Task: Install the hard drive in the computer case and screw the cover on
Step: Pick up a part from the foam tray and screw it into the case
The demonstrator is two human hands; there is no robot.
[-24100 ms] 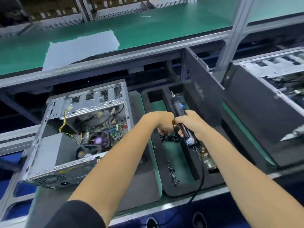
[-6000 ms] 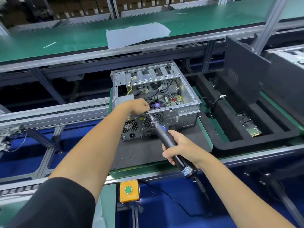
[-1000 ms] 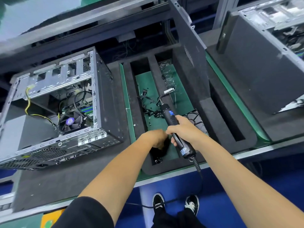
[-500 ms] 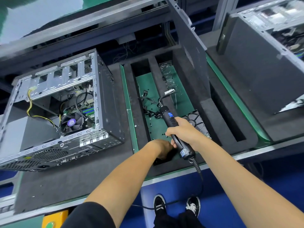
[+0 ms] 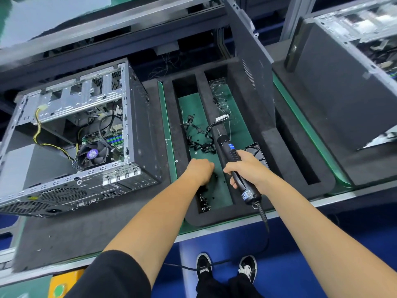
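The open computer case (image 5: 140, 134) lies on the dark mat at the left, with its fan and cables showing. Its dark side cover (image 5: 251, 52) stands upright behind the foam tray (image 5: 298, 155). My right hand (image 5: 249, 168) grips a black electric screwdriver (image 5: 225, 146), tip pointing away over the tray. My left hand (image 5: 199, 171) is knuckles up over the tray's left slot, fingers curled down and hidden. Small black screws (image 5: 204, 204) lie in that slot nearer to me. A flat black part (image 5: 258, 150) peeks out beside my right hand.
Black cables (image 5: 198, 138) and a clear plastic bag (image 5: 219, 89) lie in the tray's far half. A second case (image 5: 343, 93) stands on the mat at the right. The screwdriver's cord (image 5: 265, 224) hangs over the bench's front edge.
My left hand has moved away from the near end of the slot, level with my right hand. The screwdriver stays in the same grip.
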